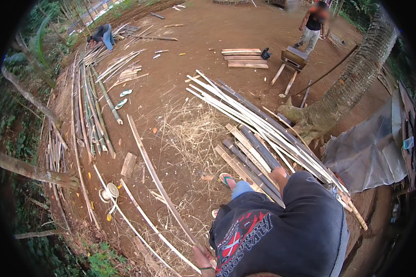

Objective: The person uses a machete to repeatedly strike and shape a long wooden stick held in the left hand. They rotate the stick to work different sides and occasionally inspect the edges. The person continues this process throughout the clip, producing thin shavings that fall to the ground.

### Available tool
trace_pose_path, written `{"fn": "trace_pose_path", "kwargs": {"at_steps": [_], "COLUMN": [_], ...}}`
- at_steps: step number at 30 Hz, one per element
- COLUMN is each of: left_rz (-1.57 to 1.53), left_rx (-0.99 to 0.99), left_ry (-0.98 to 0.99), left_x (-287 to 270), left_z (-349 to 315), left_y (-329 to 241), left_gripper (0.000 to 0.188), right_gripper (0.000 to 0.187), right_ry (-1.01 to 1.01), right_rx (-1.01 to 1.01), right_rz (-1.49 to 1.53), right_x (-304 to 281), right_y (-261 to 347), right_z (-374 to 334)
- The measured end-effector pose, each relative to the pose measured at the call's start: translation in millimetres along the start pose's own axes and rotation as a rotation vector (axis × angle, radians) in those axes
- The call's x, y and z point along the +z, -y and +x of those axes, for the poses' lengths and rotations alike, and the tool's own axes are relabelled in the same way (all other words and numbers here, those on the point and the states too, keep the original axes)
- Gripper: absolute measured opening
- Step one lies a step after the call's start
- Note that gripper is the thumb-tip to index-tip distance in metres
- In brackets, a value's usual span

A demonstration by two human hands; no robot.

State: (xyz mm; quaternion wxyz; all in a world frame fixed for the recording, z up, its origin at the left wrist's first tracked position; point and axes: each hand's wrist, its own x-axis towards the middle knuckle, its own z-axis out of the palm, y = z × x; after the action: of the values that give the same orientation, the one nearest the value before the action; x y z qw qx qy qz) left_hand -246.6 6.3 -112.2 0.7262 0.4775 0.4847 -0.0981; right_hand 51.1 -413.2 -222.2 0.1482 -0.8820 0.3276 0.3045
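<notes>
My left hand (203,258), with a band at the wrist, is at the lower edge beside my dark printed shirt. Its fingers are closed around the near end of a long brown split bamboo strip (158,182), which stretches away over the bare soil. Two paler, thin bamboo strips (145,221) lie on the ground left of it. My right hand does not show. A flip-flop (227,180) on a foot is just ahead of my body, beside dark and pale split bamboo pieces (252,159).
Long pale strips (263,121) form a pile at right, near a leaning tree trunk (351,87) and grey sheeting (370,143). Bamboo poles (90,108) line the left. Shavings (196,124) cover the middle. One person (101,37) bends far left; another (313,25) stands near a wooden stand (294,57).
</notes>
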Motion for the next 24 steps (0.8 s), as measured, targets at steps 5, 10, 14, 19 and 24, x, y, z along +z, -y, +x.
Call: {"fn": "trace_pose_path", "kwargs": {"at_steps": [5, 10, 14, 19, 24], "left_rz": [0.119, 0.173, 0.200, 0.082, 0.013], "left_rx": [0.045, 0.105, 0.142, 0.010, -0.039], "left_ry": [-0.062, -0.013, 0.025, 0.246, 0.468], "left_x": [0, -6, 2, 20, 24], "left_z": [24, 54, 69, 69, 53], "left_y": [-9, -30, -54, -83, -99], "left_gripper": [0.067, 0.065, 0.064, 0.066, 0.070], "right_gripper": [0.062, 0.053, 0.048, 0.044, 0.043], "right_ry": [-0.065, -0.027, 0.040, 0.302, 0.379], "right_rx": [0.003, -0.371, -0.725, -0.906, -1.078], "right_rz": [0.068, 0.212, 0.487, 0.669, 0.821], "right_x": [13, 43, 35, 30, 57], "right_y": [-7, 55, 140, 229, 268], "right_z": [-33, -44, -109, -197, -246]}}
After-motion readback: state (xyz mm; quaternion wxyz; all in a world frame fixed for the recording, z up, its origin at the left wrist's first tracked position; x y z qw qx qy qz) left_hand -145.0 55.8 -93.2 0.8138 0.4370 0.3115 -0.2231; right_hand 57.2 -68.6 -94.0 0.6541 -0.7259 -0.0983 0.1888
